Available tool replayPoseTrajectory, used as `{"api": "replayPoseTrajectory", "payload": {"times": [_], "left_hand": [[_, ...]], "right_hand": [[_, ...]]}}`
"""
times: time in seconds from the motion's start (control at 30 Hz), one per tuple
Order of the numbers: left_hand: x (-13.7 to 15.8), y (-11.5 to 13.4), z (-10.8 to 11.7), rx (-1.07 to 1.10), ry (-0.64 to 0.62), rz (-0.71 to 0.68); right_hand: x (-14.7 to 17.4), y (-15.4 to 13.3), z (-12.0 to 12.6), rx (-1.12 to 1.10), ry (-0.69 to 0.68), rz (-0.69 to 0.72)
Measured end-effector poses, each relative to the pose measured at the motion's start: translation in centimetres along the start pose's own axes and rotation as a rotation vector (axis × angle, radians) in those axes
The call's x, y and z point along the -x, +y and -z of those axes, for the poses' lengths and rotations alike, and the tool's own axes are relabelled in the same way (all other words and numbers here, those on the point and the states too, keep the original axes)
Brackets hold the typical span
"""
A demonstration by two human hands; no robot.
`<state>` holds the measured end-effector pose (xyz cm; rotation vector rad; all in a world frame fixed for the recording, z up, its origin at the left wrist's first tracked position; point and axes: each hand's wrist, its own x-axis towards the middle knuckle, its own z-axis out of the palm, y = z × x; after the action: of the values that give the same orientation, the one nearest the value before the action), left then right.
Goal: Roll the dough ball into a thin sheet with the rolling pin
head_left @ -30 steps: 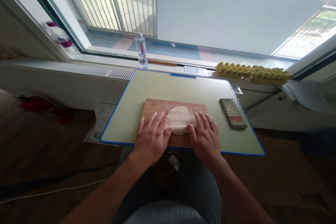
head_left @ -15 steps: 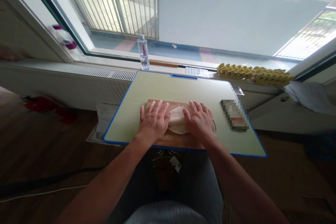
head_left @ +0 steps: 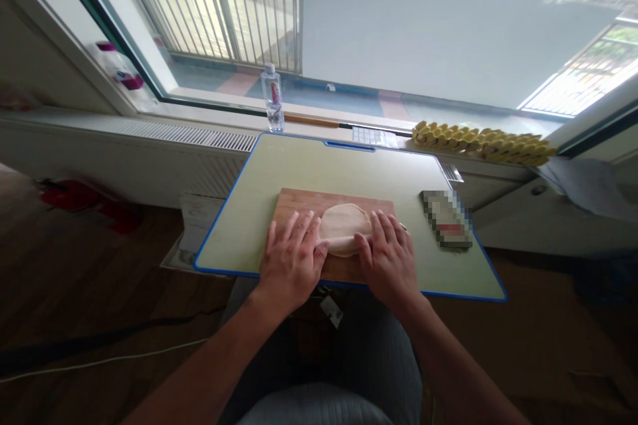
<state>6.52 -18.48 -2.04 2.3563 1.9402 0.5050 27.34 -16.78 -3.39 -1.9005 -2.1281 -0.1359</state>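
A flattened oval of pale dough (head_left: 343, 218) lies on a wooden cutting board (head_left: 299, 198). Across its near part runs a pale rolling pin (head_left: 341, 243), mostly covered by my hands. My left hand (head_left: 293, 255) lies palm down over the pin's left end, fingers stretched forward and a little apart. Over the right end rests my right hand (head_left: 389, 255), its fingers likewise extended and its thumb near the dough. Neither hand wraps round the pin. The palms and the pin's ends are hidden.
The board sits on a pale green, blue-edged tabletop (head_left: 299, 159). A pixelated phone-like object (head_left: 446, 219) lies at the right. On the windowsill stand a water bottle (head_left: 272, 98) and yellow egg trays (head_left: 481, 143). A red fire extinguisher (head_left: 84, 202) lies low at left.
Both hands have moved back toward my body, with the rolling pin now over the near part of the dough. More of the board's far side and the dough shows.
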Motion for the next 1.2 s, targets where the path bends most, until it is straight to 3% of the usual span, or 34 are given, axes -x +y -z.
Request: {"api": "replayPoseTrajectory", "payload": {"times": [0.47,0.6,0.9,1.03,1.2], "left_hand": [[-8.4,-2.1,-0.4,0.013,0.008,0.153],[-8.0,-2.0,-0.4,0.013,0.001,0.152],[-3.1,-0.7,-0.5,0.0,0.012,0.077],[-4.4,-1.0,-0.5,0.009,0.014,0.099],[-8.0,-2.1,-0.5,0.031,0.002,0.147]], "right_hand": [[-10.1,-1.5,-1.0,-0.017,-0.136,-0.054],[-9.6,-1.6,-0.8,0.001,-0.144,-0.05],[-4.1,-1.0,-0.1,0.027,-0.064,-0.004],[-5.4,-1.1,-0.4,0.043,-0.075,-0.018],[-9.7,-1.6,-0.8,0.01,-0.148,-0.03]]}}
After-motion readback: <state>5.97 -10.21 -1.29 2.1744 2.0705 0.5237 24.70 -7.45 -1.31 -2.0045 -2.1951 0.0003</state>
